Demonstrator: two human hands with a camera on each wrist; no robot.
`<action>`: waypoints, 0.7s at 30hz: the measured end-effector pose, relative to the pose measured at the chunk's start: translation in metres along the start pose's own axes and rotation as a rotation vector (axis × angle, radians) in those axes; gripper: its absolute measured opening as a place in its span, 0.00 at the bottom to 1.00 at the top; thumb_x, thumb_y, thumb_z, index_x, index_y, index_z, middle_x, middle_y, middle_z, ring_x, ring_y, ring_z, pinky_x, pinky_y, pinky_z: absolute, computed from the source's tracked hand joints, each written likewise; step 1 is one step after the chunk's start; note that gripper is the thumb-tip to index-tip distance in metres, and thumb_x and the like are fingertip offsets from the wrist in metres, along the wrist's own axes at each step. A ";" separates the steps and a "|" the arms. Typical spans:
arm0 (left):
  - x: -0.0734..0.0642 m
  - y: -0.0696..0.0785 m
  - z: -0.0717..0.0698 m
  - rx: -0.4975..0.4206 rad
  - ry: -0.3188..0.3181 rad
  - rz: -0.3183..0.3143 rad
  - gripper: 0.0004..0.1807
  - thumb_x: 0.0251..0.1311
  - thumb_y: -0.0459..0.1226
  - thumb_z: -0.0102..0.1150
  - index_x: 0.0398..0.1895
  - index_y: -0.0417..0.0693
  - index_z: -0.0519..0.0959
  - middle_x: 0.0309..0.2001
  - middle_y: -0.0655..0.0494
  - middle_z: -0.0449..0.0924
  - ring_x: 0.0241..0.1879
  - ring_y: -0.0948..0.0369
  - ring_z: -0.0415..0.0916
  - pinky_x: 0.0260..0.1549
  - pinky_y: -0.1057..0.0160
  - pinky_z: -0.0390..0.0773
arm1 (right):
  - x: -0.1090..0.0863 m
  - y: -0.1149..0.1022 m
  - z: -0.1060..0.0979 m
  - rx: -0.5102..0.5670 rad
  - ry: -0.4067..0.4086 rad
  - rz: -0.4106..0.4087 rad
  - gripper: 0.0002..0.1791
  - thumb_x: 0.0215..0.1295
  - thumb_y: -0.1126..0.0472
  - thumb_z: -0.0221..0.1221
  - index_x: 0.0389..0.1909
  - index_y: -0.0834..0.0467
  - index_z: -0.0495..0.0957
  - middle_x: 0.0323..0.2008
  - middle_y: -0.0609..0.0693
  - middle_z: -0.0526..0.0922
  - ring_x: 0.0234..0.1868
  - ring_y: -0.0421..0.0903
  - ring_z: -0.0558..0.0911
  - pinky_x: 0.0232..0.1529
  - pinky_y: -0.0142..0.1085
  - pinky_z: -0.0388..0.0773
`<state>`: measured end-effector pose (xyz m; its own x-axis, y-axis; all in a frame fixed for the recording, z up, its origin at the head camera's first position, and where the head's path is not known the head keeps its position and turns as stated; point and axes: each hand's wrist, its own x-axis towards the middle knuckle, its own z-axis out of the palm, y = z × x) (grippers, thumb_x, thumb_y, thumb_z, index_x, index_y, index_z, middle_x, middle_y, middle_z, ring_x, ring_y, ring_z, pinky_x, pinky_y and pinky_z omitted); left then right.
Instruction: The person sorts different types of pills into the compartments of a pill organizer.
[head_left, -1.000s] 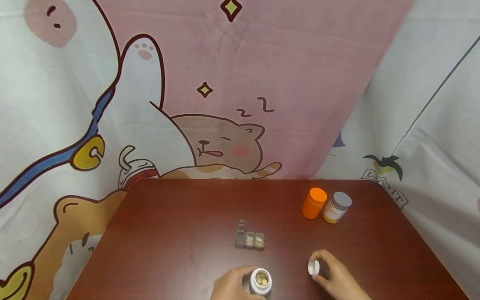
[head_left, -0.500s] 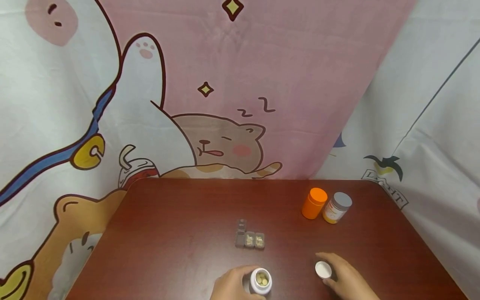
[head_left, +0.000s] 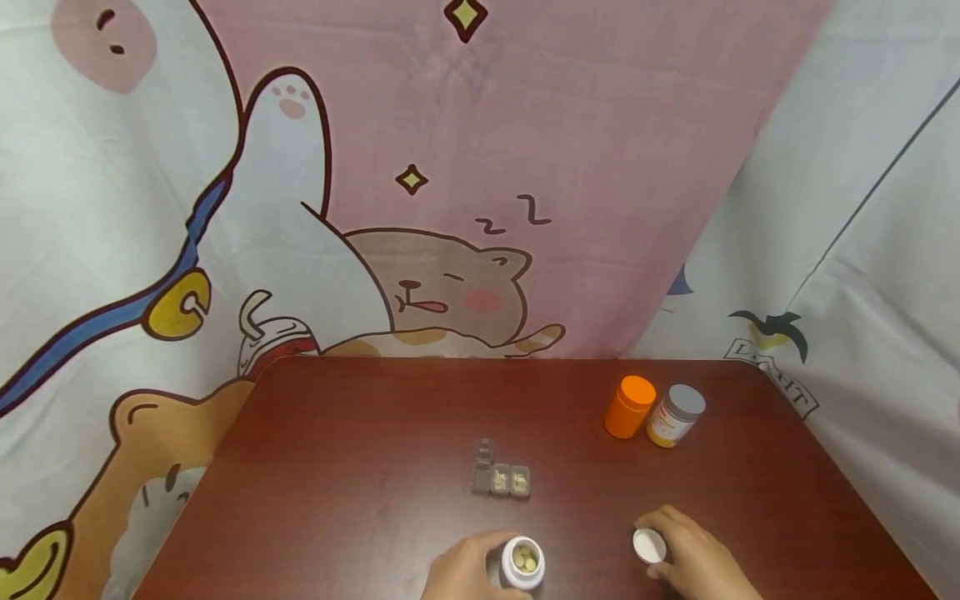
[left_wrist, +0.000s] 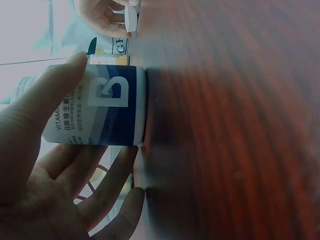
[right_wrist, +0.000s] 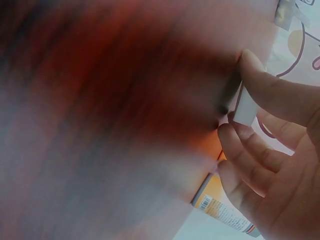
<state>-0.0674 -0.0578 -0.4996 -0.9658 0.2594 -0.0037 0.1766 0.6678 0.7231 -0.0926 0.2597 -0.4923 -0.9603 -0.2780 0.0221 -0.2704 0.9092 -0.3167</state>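
At the near edge of the table my left hand (head_left: pixel 467 570) grips a white pill bottle (head_left: pixel 517 578), upright and uncapped, with pale yellow tablets (head_left: pixel 525 558) showing inside. Its blue and white label (left_wrist: pixel 107 102) carries a big B and the word VITAMIN in the left wrist view. To the right, my right hand (head_left: pixel 693 557) pinches a white bottle cap (head_left: pixel 649 546) between thumb and fingers, its hollow side up, right at the tabletop. The cap (right_wrist: pixel 246 107) shows edge-on in the right wrist view. Beyond the bottle lies a small translucent pill organizer (head_left: pixel 501 481) with tablets in two compartments.
An orange bottle (head_left: pixel 628 408) and a grey-lidded jar (head_left: pixel 676 416) stand side by side at the back right of the dark red wooden table (head_left: pixel 360 450). A cartoon-printed cloth (head_left: pixel 600 183) hangs behind the table.
My right hand has moved slightly right and nearer, turning the cap from on edge to flat with its hollow side up. The left hand and bottle stay in place.
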 end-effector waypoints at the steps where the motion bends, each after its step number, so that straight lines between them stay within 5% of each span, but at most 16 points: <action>1: 0.000 0.000 0.000 0.000 -0.002 0.002 0.32 0.24 0.57 0.71 0.44 0.75 0.76 0.38 0.75 0.77 0.39 0.68 0.74 0.33 0.58 0.74 | 0.000 0.000 0.000 0.004 -0.008 0.008 0.26 0.28 0.59 0.73 0.36 0.44 0.76 0.33 0.32 0.70 0.32 0.34 0.70 0.31 0.35 0.71; 15: 0.001 -0.001 -0.001 0.015 -0.008 0.026 0.32 0.25 0.58 0.70 0.44 0.73 0.76 0.39 0.76 0.76 0.39 0.69 0.74 0.33 0.59 0.74 | 0.002 -0.001 -0.003 0.010 -0.053 0.005 0.27 0.29 0.61 0.73 0.38 0.47 0.76 0.35 0.36 0.71 0.33 0.36 0.71 0.31 0.36 0.72; 21: 0.000 0.000 -0.001 0.027 -0.016 0.074 0.32 0.28 0.57 0.70 0.46 0.69 0.75 0.39 0.74 0.75 0.39 0.70 0.73 0.35 0.62 0.74 | 0.006 -0.021 -0.009 0.043 -0.077 -0.049 0.29 0.32 0.55 0.72 0.43 0.47 0.75 0.41 0.40 0.73 0.40 0.43 0.72 0.38 0.43 0.73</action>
<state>-0.0675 -0.0582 -0.4992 -0.9467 0.3199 0.0374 0.2524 0.6648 0.7031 -0.0937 0.2421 -0.4767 -0.9375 -0.3465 -0.0338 -0.3123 0.8800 -0.3578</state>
